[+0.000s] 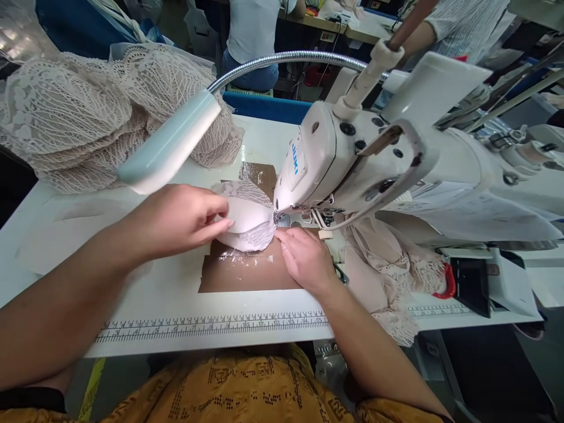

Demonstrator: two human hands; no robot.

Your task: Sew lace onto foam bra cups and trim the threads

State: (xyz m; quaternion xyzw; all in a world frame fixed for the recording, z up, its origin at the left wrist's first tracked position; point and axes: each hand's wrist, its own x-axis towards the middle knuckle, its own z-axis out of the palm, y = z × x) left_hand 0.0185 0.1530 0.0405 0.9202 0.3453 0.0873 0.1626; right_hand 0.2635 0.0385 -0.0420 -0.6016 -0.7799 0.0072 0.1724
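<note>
A pale lace bra cup point(249, 214) lies under the head of a white sewing machine point(304, 155), its right edge at the needle area. My left hand point(187, 220) pinches the left side of the cup between thumb and fingers. Close to the presser foot, my right hand point(304, 255) has its fingertips pressed together on the cup's lower right edge. The needle itself is too small to make out. Brown tape point(247, 273) covers the table surface beneath the work.
Stacked lace cups point(79, 111) fill the left rear. A lamp point(171, 141) on a bendable neck hangs over the work. More lace fabric point(374, 276) lies right of my right hand, near red-handled scissors point(448, 281). A printed ruler point(211, 328) runs along the front edge. Other people sit behind.
</note>
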